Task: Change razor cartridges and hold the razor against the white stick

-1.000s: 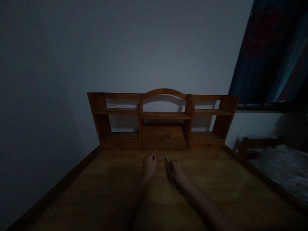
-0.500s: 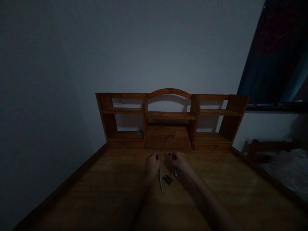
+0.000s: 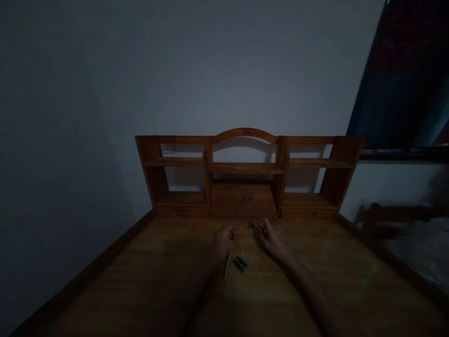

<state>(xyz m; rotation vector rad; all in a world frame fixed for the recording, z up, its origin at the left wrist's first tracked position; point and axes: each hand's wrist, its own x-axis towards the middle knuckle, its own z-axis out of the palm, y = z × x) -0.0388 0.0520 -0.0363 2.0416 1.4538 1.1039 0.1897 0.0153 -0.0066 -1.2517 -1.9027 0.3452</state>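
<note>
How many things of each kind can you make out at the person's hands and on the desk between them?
Pale curved strip, at the left hand: 1
Small shiny piece, in the right hand: 1
Dark bars, on the desk: 2
Total: 4, with anything hidden by the fingers left out.

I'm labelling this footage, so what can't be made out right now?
Head view: upper end of the pale strip, hidden by the left hand.
Head view: shiny piece in the right hand, too small to identify.
Head view: small dark items on the tabletop, blurred.
Head view: curtain, cut off by right edge.
</note>
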